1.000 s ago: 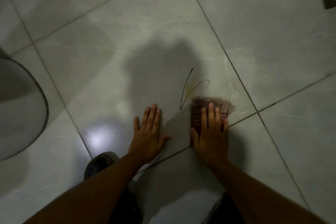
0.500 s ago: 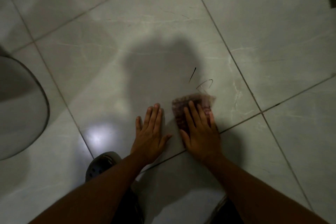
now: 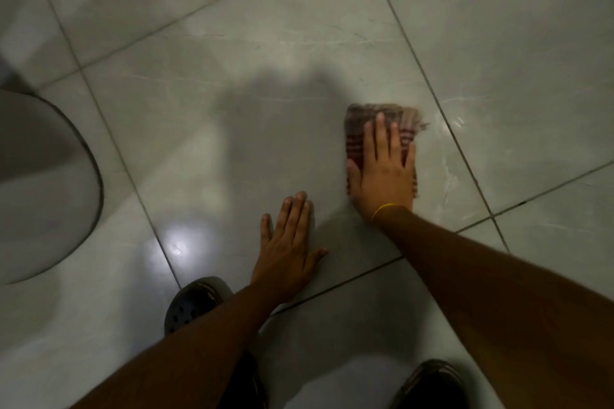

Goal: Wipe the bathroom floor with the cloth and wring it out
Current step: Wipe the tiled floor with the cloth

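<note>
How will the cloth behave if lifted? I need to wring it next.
The cloth lies flat under the right hand with a frayed edge, so it probably droops limply. Used on a glossy floor, it may be damp and somewhat heavy.

Floor (image 3: 299,43): pale grey-green tiles, faint marble veining, dark grout lines. Cloth (image 3: 372,123): red-brown and grey stripes or checks, blurred. Wristband (image 3: 387,207) on right wrist: thin, yellow. Shoes (image 3: 191,304): dark, left one has perforated holes. Toilet (image 3: 40,183): grey-white, dark rim outline.
</note>
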Demonstrator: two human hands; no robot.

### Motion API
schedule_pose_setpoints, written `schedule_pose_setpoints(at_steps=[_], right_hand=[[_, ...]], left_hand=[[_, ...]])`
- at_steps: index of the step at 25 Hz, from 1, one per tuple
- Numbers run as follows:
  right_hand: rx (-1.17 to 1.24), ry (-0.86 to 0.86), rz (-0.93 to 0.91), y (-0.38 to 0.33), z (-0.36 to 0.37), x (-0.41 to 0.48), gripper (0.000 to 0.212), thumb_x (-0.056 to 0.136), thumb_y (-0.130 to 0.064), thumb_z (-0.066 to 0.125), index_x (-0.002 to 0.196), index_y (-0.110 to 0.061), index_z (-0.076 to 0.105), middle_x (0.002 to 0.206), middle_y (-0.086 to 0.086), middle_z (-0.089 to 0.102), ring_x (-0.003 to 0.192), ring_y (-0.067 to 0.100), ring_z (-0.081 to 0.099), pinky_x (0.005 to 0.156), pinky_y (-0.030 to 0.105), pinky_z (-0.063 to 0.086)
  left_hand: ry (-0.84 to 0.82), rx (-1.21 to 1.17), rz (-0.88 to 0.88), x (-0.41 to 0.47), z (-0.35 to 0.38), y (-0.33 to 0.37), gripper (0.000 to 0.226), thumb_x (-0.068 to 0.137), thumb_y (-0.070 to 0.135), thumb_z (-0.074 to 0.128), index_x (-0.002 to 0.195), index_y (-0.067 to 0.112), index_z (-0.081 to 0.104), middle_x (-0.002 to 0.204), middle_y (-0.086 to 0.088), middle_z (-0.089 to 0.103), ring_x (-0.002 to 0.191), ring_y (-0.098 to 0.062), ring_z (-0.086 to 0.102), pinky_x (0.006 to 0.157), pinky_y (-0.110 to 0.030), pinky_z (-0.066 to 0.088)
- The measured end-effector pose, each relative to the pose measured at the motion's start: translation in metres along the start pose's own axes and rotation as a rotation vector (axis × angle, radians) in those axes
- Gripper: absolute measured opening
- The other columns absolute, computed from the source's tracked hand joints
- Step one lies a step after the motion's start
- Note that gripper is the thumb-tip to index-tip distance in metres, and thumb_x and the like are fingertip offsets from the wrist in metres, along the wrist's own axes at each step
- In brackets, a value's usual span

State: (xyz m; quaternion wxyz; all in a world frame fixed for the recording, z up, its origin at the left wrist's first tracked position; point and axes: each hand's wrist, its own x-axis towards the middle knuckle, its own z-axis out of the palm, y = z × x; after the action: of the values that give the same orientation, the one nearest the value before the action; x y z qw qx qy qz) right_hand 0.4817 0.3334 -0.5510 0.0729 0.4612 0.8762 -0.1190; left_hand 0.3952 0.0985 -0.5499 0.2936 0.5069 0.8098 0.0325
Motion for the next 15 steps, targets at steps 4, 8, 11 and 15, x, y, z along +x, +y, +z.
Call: schedule_pose_setpoints(at_steps=[4,8,11,15], right_hand=[[-0.017,-0.088,-0.233,0.014,0.029,-0.12,0.079,0.104,-0.059,0.036,0.171,-0.02,0.02,0.181,0.005,0.014,0.165,0.032,0.022,0.132,0.056,0.013],[-0.064,-0.234,-0.186,0.099,0.019,-0.199,0.08,0.104,-0.068,0.02,0.172,-0.027,0.01,0.182,0.001,0.004,0.167,0.029,0.013,0.129,0.059,0.022],[-0.033,-0.204,0.039,0.126,-0.005,-0.132,0.082,0.104,-0.069,0.014,0.172,-0.024,0.007,0.182,0.006,0.006,0.167,0.031,0.011,0.127,0.065,0.025],[-0.01,-0.035,0.034,0.047,-0.021,0.01,0.076,0.107,-0.059,0.024,0.172,-0.02,0.01,0.181,0.008,0.009,0.167,0.034,0.012,0.13,0.066,0.019]], left_hand=[[0.015,-0.036,0.001,0.001,-0.002,-0.001,0.087,0.104,0.071,0.022,0.17,0.022,-0.005,0.176,0.006,-0.021,0.163,-0.014,-0.02,0.129,-0.057,-0.003],[0.046,-0.042,0.007,0.0,0.0,0.0,0.088,0.104,0.071,0.025,0.17,0.021,-0.005,0.178,0.005,-0.018,0.164,-0.015,-0.018,0.127,-0.055,-0.006],[0.075,-0.031,0.003,0.0,0.004,0.001,0.089,0.104,0.071,0.029,0.17,0.02,-0.003,0.178,0.004,-0.018,0.164,-0.016,-0.016,0.128,-0.056,-0.004],[0.087,-0.036,0.008,0.001,0.007,-0.001,0.09,0.104,0.073,0.028,0.17,0.022,-0.004,0.179,0.004,-0.015,0.165,-0.017,-0.013,0.128,-0.058,-0.002]])
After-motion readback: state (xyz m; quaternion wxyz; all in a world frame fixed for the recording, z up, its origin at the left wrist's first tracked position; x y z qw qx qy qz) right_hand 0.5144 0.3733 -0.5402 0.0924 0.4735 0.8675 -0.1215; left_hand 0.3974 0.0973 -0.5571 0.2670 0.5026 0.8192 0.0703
